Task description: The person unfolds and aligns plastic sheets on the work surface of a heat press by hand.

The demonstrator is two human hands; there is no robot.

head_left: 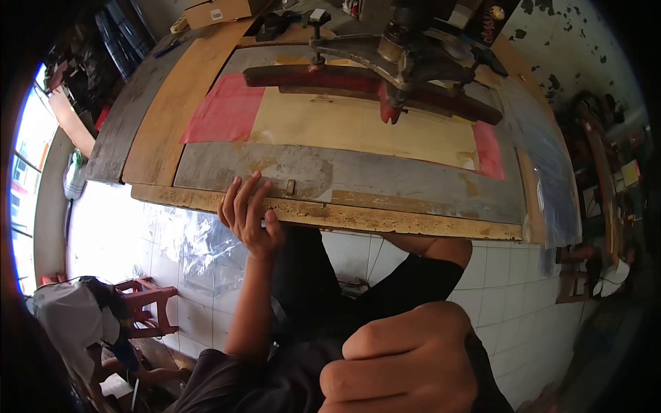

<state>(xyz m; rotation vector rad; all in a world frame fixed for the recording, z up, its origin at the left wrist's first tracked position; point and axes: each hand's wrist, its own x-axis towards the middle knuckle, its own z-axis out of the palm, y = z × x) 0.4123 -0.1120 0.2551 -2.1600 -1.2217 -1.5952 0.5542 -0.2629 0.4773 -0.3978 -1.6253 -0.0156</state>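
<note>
Right hand (406,361) (curled), left hand (249,217) touching table (385,218).

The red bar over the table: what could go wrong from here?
If the red bar moved, it might pinch any fingers near it; the left hand is on the front edge, apart from it. That wooden edge looks rough and pitted, so it could perhaps give splinters.
</note>
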